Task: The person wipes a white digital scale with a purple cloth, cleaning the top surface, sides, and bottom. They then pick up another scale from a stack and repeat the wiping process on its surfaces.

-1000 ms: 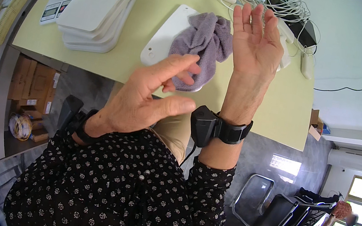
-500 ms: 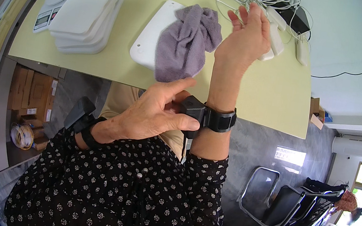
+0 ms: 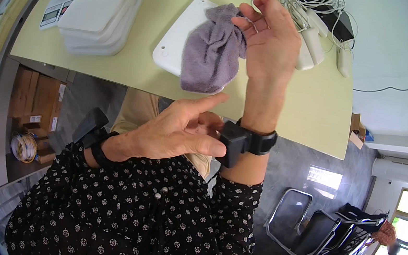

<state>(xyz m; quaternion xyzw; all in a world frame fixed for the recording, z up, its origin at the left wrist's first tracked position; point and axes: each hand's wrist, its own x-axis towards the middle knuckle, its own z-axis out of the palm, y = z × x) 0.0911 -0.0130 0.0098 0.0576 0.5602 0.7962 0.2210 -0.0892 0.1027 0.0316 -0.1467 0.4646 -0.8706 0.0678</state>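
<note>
A black box-shaped device (image 3: 232, 141) is strapped around my right wrist by a black band (image 3: 262, 142). My left hand (image 3: 174, 129) grips the side of this device between thumb and curled fingers, its index finger stretched out. My right hand (image 3: 273, 43) is raised over the table, palm turned up and fingers loosely bent, with nothing in it. Close beside its fingers lies a crumpled purple towel (image 3: 212, 52), partly covering a white board with small corner holes (image 3: 171, 51). A second black device (image 3: 91, 125) is strapped on my left wrist.
Stacked white kitchen scales (image 3: 97, 11) stand on the left of the pale yellow table (image 3: 318, 105). White power strips (image 3: 311, 46) and tangled cables (image 3: 306, 8) lie at the back right. A metal-framed chair (image 3: 300, 224) stands on the floor at right; cardboard boxes (image 3: 39, 97) fill a shelf at left.
My right hand has turned, its palm showing more, and its fingers have moved left toward the towel. The wrist device has shifted slightly right and rotated; my left hand stays at it.
</note>
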